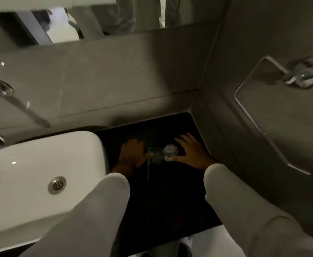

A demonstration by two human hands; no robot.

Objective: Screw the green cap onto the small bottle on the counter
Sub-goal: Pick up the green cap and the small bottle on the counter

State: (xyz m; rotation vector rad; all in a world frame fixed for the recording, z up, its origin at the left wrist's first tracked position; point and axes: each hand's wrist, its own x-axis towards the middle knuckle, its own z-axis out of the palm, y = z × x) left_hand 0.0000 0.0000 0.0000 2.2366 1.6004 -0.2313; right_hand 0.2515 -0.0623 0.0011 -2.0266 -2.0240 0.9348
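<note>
Green cap [150, 149] pinched in left hand [131, 154] fingers, nearing small bottle [165, 153] lying on dark bench [166, 191] beside sink [40, 164]; right hand [191, 153] spread open, steadying it. Still aligning; next needing threads seated, then twisting.

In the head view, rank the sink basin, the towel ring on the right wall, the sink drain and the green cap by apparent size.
1. Sink basin
2. Towel ring, though nearness to the camera may inflate it
3. Sink drain
4. Green cap, blurred and partly hidden by the left hand, so unsure against the drain
</note>
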